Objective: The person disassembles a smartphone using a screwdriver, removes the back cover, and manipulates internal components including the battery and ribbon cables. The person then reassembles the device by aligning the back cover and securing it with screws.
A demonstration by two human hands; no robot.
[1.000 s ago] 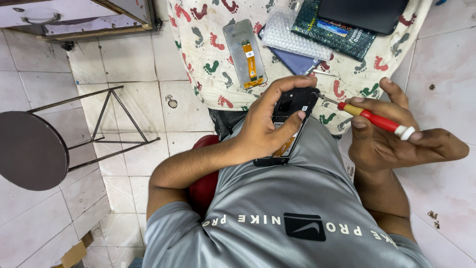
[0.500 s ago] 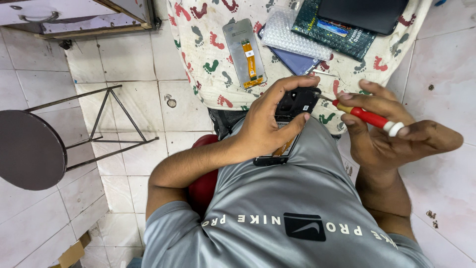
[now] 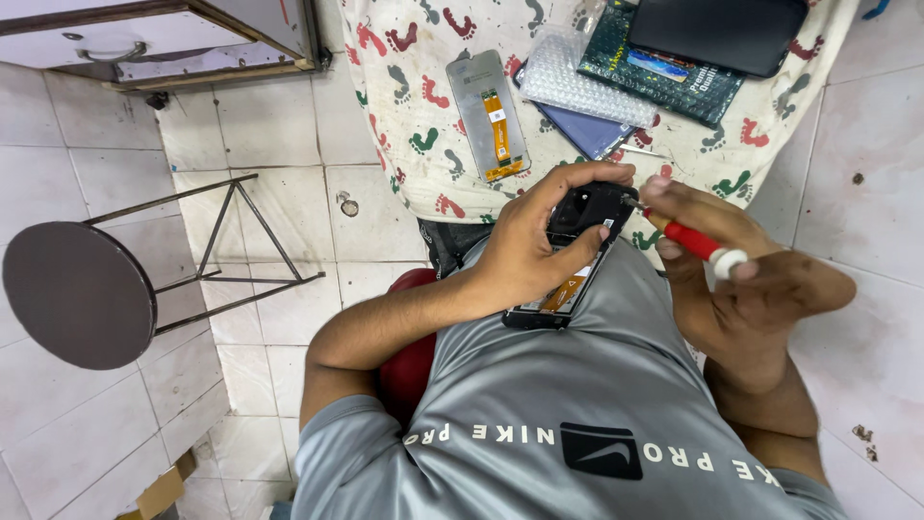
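Since half a second ago your right hand (image 3: 746, 289) has slid in toward the phone, so the tip of the red-handled screwdriver (image 3: 695, 241) now touches the upper right corner of the opened phone (image 3: 577, 255); a second ago it sat further out to the right. Your left hand (image 3: 539, 246) has barely shifted, same grip.

Left hand: wrapped around the phone from the left, thumb pressed on its open back, fingers curled over the top edge, closed firmly on it. Forearm comes in from lower left, elbow bent beside your grey shirt (image 3: 577, 424).

Right hand: closed on the screwdriver, fingers pinching the red shaft, white cap end poking out toward the lower right. Wrist bent, forearm running down along the right side of your body.

Phone sits above your lap, tilted, back cover off, orange flex strip visible inside, just below the near edge of the cloth.

Surface: white cloth with red and green footprint print (image 3: 423, 116) spread on the floor ahead of you. On it a loose display panel with orange ribbon (image 3: 488, 116) near the cloth's left edge, bubble wrap (image 3: 568, 72) beside it, a dark green box (image 3: 674, 82) with a black phone (image 3: 722, 34) lying on top toward the far right corner.

Room: white tiled floor (image 3: 115, 433), round dark stool with metal legs (image 3: 77, 294) on your left, wooden cabinet with drawer (image 3: 154, 39) at far left.
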